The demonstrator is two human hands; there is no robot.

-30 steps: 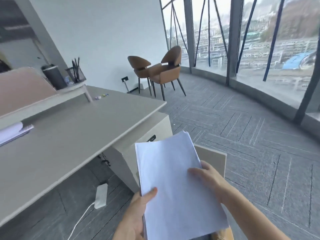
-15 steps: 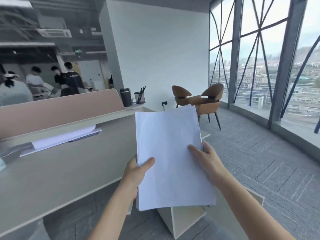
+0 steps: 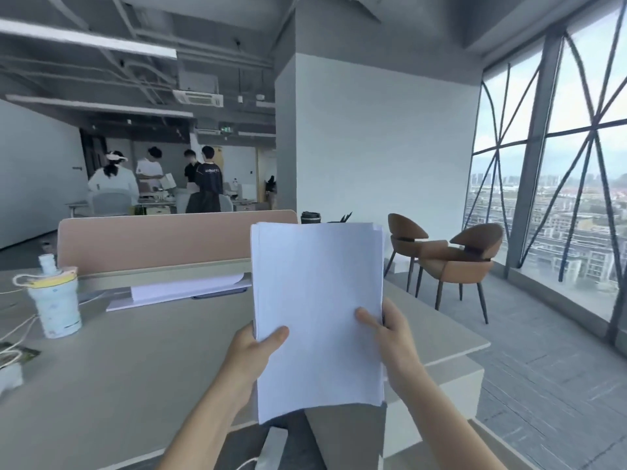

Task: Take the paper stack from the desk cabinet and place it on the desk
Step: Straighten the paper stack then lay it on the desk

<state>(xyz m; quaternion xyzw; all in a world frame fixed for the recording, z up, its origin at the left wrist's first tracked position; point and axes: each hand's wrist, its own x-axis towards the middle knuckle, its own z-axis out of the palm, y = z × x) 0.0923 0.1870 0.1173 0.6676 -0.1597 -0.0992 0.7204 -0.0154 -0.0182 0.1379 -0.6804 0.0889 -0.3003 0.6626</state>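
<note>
A white paper stack (image 3: 317,300) is held upright in the air above the near edge of the grey desk (image 3: 135,368). My left hand (image 3: 252,351) grips its lower left edge, thumb on the front sheet. My right hand (image 3: 390,334) grips its right edge, thumb also on the front. The stack hides part of the desk behind it. The desk cabinet (image 3: 451,388) stands under the desk's right end, below my right arm, with its open door (image 3: 346,435) at the bottom of the view.
A pale cup with a straw and cord (image 3: 56,300) stands on the desk's left. More papers (image 3: 183,290) lie under the pink divider (image 3: 163,239). Two brown chairs (image 3: 454,262) stand right by the windows. Several people stand far back.
The view has risen from the cabinet and floor to the desk top. Both hands have lifted the paper stack from low beside the cabinet to upright over the desk.
</note>
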